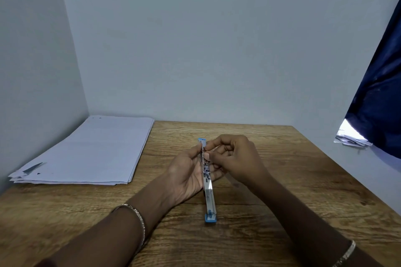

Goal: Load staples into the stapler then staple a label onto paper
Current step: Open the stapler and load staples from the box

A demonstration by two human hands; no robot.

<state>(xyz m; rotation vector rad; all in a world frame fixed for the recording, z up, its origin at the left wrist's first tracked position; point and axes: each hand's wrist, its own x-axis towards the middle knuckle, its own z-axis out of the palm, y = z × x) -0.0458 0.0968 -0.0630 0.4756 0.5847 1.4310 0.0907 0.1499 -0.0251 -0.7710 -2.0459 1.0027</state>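
Note:
A slim metal stapler (209, 197) with blue plastic ends is swung fully open into one long line over the middle of the wooden table (282, 180). My left hand (186, 173) cradles its far half from the left, palm up, fingers curled round it. My right hand (236, 158) comes in from the right and pinches at the open channel near the far blue tip; whatever its fingertips hold is too small to make out. A stack of white paper (91, 151) lies at the table's back left.
The table stands in a corner, with walls close behind and to the left. A dark blue curtain (379, 93) hangs at the right, with a few crumpled papers (351, 138) on a ledge beneath it. Bare wood surrounds my hands.

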